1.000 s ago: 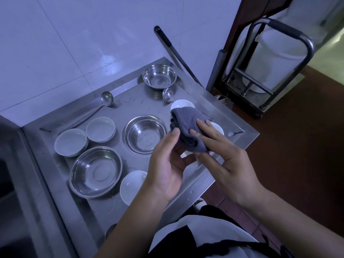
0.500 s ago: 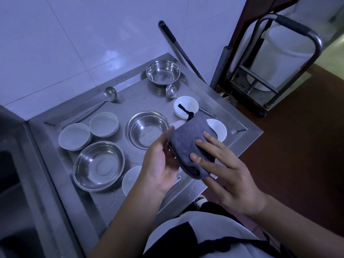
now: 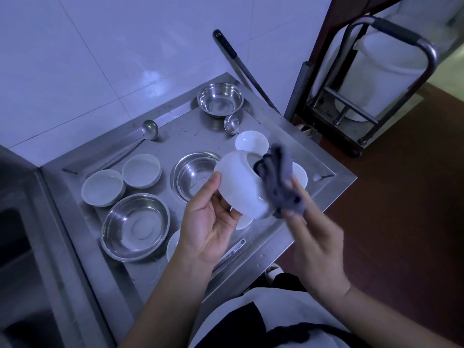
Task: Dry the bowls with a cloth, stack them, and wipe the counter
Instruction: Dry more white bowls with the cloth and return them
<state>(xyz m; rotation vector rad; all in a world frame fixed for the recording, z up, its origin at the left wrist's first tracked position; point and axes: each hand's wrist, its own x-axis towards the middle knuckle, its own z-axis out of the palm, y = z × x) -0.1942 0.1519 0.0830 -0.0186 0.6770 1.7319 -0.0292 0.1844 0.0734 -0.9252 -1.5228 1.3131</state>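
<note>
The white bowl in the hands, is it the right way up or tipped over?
Tipped. The bowl shows its rounded outside and foot ring, held by the left hand against the cloth.

Dim, with a cold blue-violet cast. Soft glare on the wall tiles (image 3: 150, 79) and steel bowls (image 3: 135, 226). Brighter at the upper right, perhaps from daylight there. Motion blur on the cloth (image 3: 281, 182) and right hand (image 3: 313, 244). Wide-angle bending at the edges.
</note>
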